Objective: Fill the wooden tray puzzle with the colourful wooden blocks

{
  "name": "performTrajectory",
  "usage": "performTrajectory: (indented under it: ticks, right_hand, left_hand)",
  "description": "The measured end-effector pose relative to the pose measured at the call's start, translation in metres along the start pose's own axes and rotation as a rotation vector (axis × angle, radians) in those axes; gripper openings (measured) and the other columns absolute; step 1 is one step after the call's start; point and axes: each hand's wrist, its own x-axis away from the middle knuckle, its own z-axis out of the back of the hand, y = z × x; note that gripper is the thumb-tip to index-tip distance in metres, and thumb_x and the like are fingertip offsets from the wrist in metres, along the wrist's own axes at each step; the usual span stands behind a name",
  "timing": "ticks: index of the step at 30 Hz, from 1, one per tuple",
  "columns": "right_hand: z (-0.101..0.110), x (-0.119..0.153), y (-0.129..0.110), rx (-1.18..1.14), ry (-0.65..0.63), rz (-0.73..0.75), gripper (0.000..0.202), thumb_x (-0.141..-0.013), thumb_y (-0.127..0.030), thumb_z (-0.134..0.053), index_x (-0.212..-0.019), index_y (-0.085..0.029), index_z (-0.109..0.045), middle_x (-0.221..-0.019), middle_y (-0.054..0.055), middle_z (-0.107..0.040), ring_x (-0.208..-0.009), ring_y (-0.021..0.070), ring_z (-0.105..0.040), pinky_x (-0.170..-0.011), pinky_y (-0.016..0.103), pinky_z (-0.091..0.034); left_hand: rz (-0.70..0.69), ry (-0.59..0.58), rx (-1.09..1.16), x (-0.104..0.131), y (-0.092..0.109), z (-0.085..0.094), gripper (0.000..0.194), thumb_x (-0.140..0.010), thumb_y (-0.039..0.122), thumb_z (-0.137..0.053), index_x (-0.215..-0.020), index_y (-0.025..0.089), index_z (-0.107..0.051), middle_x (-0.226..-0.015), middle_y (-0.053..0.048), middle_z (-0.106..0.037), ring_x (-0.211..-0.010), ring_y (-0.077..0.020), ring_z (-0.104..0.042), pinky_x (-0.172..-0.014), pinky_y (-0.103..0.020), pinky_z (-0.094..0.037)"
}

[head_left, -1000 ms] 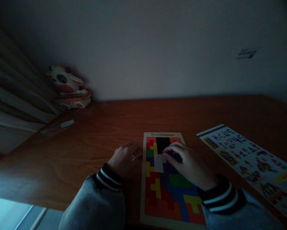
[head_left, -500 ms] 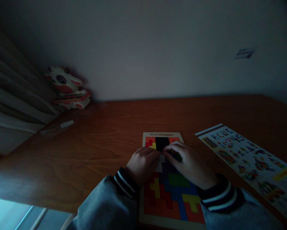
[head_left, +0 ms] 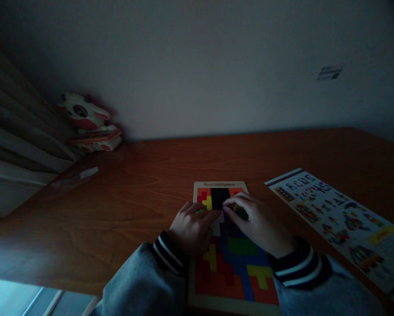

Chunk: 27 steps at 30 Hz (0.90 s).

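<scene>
A wooden block puzzle board [head_left: 192, 281] with a pale frame lies on the desk, mostly filled with coloured pieces. My left hand [head_left: 192, 228] rests over its left side, fingers a little apart, the index fingertip beside a white puzzle piece [head_left: 216, 229] that it partly covers. Opposite it, my right hand [head_left: 258, 221] has thumb and index finger pinched together over the board; what lies between them is too dark and small to make out. Beyond the fingertips is a black area [head_left: 220, 198]. Yellow, green, blue and red pieces show nearer me.
Right of the board lies a printed sheet [head_left: 335, 219] with coloured figures. A cow-shaped toy [head_left: 90, 123] stands at the desk's back left corner by the curtain [head_left: 22, 131]. A small white label [head_left: 89, 172] is on the desk [head_left: 144, 188]; a wall rises behind.
The view has shifted slightly, moving everything a little left. My left fingers have spread a bit, showing green between them. The right hand keeps its pinch at nearly the same spot.
</scene>
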Motion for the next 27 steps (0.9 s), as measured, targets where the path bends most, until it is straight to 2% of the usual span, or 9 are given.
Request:
performTrajectory:
  ticks: [8,11,13,16,19,24,27]
  right_hand:
    - [0.003,0.000,0.002,0.007,0.002,0.007,0.012,-0.093,-0.024,-0.055,-0.095,-0.022,-0.066,-0.096,0.005,-0.068,-0.091,0.0191,-0.066,-0.083,0.036,-0.051]
    - [0.008,0.000,0.009,0.038,0.047,0.006,0.015,-0.094,-0.028,-0.052,-0.095,-0.023,-0.066,-0.095,0.005,-0.069,-0.090,0.0195,-0.067,-0.081,0.036,-0.052]
    - [0.013,0.001,0.019,0.073,0.088,-0.017,0.018,-0.094,-0.031,-0.052,-0.094,-0.023,-0.067,-0.093,0.005,-0.069,-0.086,0.0199,-0.067,-0.077,0.035,-0.053]
    - [0.021,0.005,0.038,0.132,0.141,-0.036,0.021,-0.094,-0.033,-0.050,-0.094,-0.022,-0.068,-0.093,0.007,-0.069,-0.084,0.0210,-0.067,-0.075,0.035,-0.052]
    - [0.023,0.008,0.056,0.191,0.184,-0.049,0.021,-0.094,-0.032,-0.048,-0.094,-0.022,-0.067,-0.095,0.007,-0.070,-0.089,0.0222,-0.066,-0.080,0.037,-0.052]
    - [0.006,0.013,0.078,0.292,0.297,-0.040,0.027,-0.093,-0.021,-0.040,-0.108,-0.018,-0.061,-0.107,0.011,-0.068,-0.101,0.0233,-0.063,-0.091,0.040,-0.050]
    - [-0.005,0.019,0.086,0.331,0.314,-0.027,0.033,-0.089,-0.015,-0.038,-0.112,-0.016,-0.061,-0.115,0.013,-0.066,-0.112,0.0247,-0.060,-0.099,0.044,-0.047]
  left_hand:
    - [-0.083,0.049,0.007,0.001,0.001,-0.001,0.048,-0.074,0.006,-0.051,-0.120,0.018,-0.061,-0.108,-0.006,-0.073,-0.094,-0.0259,-0.064,-0.079,-0.043,-0.052]
    - [-0.103,0.041,0.020,0.001,0.001,-0.003,0.046,-0.074,0.006,-0.051,-0.117,0.018,-0.062,-0.105,-0.006,-0.074,-0.091,-0.0251,-0.064,-0.078,-0.042,-0.053]
    - [-0.086,0.072,0.015,0.001,0.001,-0.003,0.044,-0.076,0.007,-0.051,-0.116,0.018,-0.063,-0.110,-0.007,-0.072,-0.096,-0.0259,-0.063,-0.080,-0.043,-0.053]
    - [0.050,0.163,-0.023,0.000,-0.001,-0.001,0.038,-0.082,0.010,-0.052,-0.117,0.021,-0.064,-0.129,-0.008,-0.064,-0.115,-0.0282,-0.057,-0.091,-0.047,-0.051]
    - [0.234,0.183,-0.096,0.004,-0.014,-0.001,0.034,-0.092,0.017,-0.048,-0.123,0.020,-0.060,-0.141,-0.012,-0.052,-0.128,-0.0293,-0.048,-0.101,-0.052,-0.046]
    - [0.369,0.164,-0.155,0.022,-0.049,-0.011,0.032,-0.098,0.021,-0.040,-0.122,0.017,-0.061,-0.142,-0.013,-0.052,-0.133,-0.0269,-0.046,-0.107,-0.050,-0.044]
    - [0.470,0.143,-0.219,0.030,-0.061,-0.021,0.034,-0.097,0.023,-0.042,-0.124,0.017,-0.062,-0.144,-0.013,-0.051,-0.136,-0.0283,-0.043,-0.110,-0.050,-0.041]
